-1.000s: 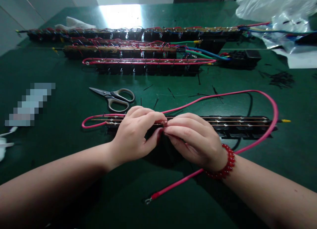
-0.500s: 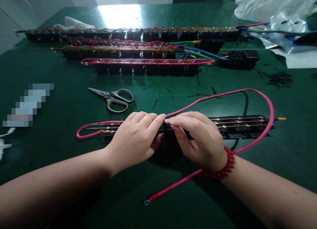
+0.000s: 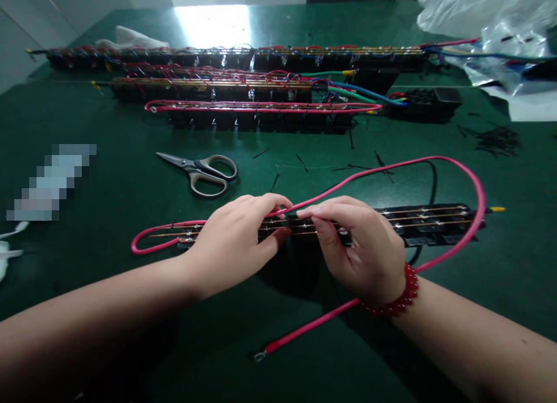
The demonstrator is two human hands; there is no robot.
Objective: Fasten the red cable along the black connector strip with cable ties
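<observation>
A long black strip with thin copper-coloured rods [image 3: 429,220] lies crosswise in front of me. My left hand [image 3: 237,240] is wrapped over its left half, thumb on the near side and fingers by the red cable on the far side. My right hand [image 3: 359,240], with a red bead bracelet at its wrist, pinches thumb and forefinger together just above the strip. Whatever sits in that pinch is hidden or too small to name. The red cable [image 3: 476,191] loops at the left end, arcs round the right, and passes under my right wrist to a ring terminal [image 3: 260,355].
Scissors [image 3: 204,173] lie beyond my left hand. Several black cable ties [image 3: 496,140] are piled at the right, others scattered. Farther back are more wired strips [image 3: 261,115] and plastic bags [image 3: 491,20]. A blurred-out object [image 3: 52,182] lies at the left.
My right hand has shifted slightly right, and its fingertips have closed into a pinch. My left index finger has bent back near the red cable, and the left thumb shows more along the strip.
</observation>
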